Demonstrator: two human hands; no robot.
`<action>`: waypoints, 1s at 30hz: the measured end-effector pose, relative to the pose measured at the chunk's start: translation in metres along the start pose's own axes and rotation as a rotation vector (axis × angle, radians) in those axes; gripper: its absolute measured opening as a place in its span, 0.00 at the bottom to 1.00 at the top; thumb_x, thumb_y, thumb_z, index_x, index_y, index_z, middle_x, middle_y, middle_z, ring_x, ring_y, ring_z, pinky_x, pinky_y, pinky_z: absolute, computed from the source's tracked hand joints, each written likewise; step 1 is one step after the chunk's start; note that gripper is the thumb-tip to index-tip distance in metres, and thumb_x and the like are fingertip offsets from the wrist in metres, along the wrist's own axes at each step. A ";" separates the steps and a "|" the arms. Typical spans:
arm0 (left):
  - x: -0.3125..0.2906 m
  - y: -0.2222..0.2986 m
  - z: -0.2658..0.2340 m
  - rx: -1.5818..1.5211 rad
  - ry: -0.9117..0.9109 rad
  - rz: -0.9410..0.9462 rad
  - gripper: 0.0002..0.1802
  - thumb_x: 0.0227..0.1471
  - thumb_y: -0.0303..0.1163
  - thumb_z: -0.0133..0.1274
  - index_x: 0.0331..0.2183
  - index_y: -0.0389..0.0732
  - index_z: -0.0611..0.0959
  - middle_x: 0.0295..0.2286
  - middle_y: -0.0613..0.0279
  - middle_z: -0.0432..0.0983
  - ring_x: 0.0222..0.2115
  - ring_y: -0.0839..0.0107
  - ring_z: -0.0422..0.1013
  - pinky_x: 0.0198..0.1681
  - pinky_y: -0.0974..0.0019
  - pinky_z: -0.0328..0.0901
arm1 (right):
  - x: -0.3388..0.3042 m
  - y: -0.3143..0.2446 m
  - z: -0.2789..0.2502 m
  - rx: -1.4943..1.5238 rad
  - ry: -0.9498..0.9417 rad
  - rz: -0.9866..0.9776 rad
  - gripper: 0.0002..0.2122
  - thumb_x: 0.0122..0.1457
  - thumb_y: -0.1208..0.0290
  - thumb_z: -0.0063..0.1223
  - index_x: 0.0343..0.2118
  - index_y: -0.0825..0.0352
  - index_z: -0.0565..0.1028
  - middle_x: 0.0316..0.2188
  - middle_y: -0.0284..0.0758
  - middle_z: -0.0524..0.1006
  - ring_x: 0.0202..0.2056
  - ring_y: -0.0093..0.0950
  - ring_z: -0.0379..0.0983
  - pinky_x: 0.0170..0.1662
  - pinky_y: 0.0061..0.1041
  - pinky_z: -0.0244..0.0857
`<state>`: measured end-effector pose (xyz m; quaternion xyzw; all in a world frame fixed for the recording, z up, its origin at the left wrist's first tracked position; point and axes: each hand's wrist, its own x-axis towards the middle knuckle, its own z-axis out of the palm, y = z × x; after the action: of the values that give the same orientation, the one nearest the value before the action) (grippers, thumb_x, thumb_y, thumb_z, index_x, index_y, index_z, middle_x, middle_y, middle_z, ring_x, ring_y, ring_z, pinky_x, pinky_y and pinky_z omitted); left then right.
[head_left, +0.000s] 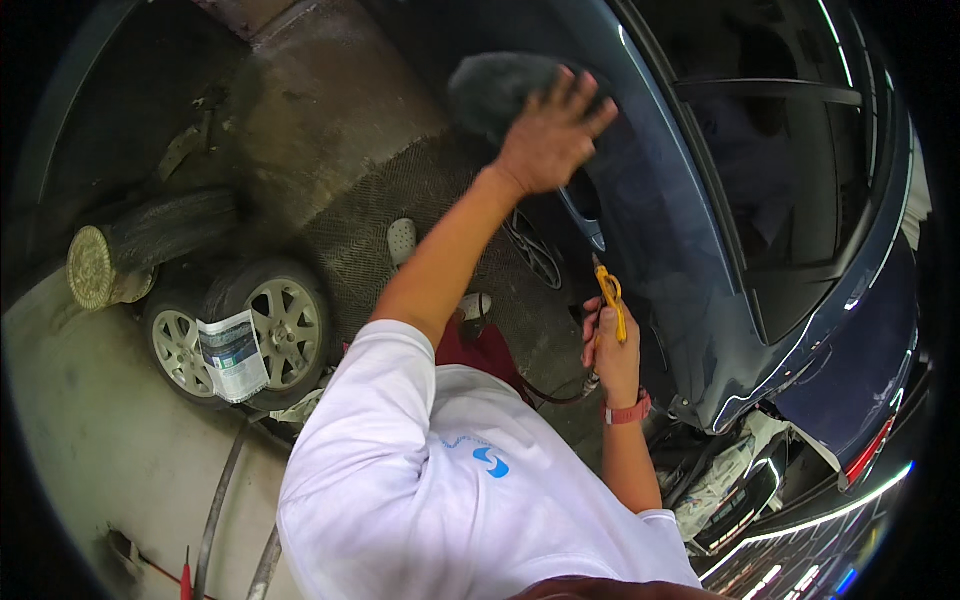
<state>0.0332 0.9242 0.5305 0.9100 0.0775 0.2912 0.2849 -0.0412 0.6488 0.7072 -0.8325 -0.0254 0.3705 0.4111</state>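
My left hand (555,135) reaches out to the side of a dark blue car (665,210), somewhat smeared by motion. Its spread fingers hold a dark grey-green cloth (495,85) flat against the panel below the windows. Closer to me, my right hand (610,340) grips a yellow air blow gun (612,300), whose nozzle points away along the door, near the door handle (583,220). A thin dark red hose (560,400) hangs from the bottom of the gun. The right palm and trigger finger are partly hidden.
At left stand several wheels with silver rims (285,335), a printed sheet (235,360) hanging on them. Behind them lies a roll-shaped object (90,265). Masking film (740,470) covers car parts at lower right, by another dark blue panel (855,370). The hose trails near my legs.
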 end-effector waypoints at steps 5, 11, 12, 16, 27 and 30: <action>0.035 -0.069 0.028 -0.652 0.744 -0.736 0.41 0.71 0.51 0.40 0.74 0.40 0.52 0.74 0.39 0.31 0.75 0.45 0.29 0.76 0.41 0.32 | 0.008 -0.013 0.017 0.022 0.034 0.016 0.21 0.75 0.52 0.47 0.47 0.71 0.74 0.24 0.27 0.69 0.15 0.14 0.64 0.18 0.16 0.59; -0.054 0.076 0.082 -0.876 0.282 -1.227 0.36 0.75 0.47 0.23 0.75 0.43 0.41 0.74 0.40 0.23 0.75 0.43 0.25 0.74 0.35 0.28 | 0.025 -0.026 0.030 -0.048 0.062 0.029 0.29 0.73 0.41 0.44 0.46 0.72 0.72 0.23 0.27 0.68 0.13 0.15 0.62 0.16 0.16 0.59; -0.076 0.122 0.087 -0.811 0.183 -1.139 0.37 0.75 0.46 0.24 0.75 0.41 0.40 0.74 0.40 0.23 0.75 0.41 0.23 0.73 0.33 0.27 | 0.030 -0.031 0.032 -0.062 0.051 0.024 0.29 0.73 0.41 0.44 0.46 0.72 0.72 0.23 0.27 0.68 0.13 0.15 0.62 0.16 0.16 0.59; -0.150 0.140 0.137 -0.586 0.000 -0.927 0.39 0.73 0.40 0.31 0.74 0.35 0.39 0.73 0.36 0.20 0.74 0.39 0.20 0.72 0.29 0.25 | 0.029 -0.042 0.037 -0.077 0.059 0.039 0.24 0.75 0.48 0.45 0.48 0.71 0.72 0.24 0.26 0.68 0.15 0.14 0.62 0.18 0.15 0.59; -0.057 -0.234 0.151 -0.923 0.683 -1.245 0.39 0.73 0.55 0.32 0.74 0.42 0.53 0.74 0.40 0.33 0.75 0.44 0.33 0.76 0.49 0.35 | 0.021 -0.005 0.061 -0.126 0.011 0.135 0.34 0.69 0.36 0.48 0.48 0.73 0.73 0.25 0.29 0.71 0.17 0.15 0.65 0.19 0.16 0.60; -0.115 -0.198 0.229 -0.929 0.631 -1.363 0.39 0.74 0.55 0.31 0.73 0.40 0.54 0.74 0.38 0.35 0.75 0.43 0.35 0.77 0.48 0.36 | 0.036 -0.002 0.077 -0.173 -0.021 0.147 0.36 0.67 0.34 0.47 0.48 0.73 0.73 0.24 0.30 0.72 0.17 0.16 0.66 0.19 0.17 0.60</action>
<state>0.0756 0.9443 0.2105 0.3353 0.5522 0.2977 0.7028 -0.0635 0.7138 0.6578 -0.8606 -0.0008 0.4048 0.3090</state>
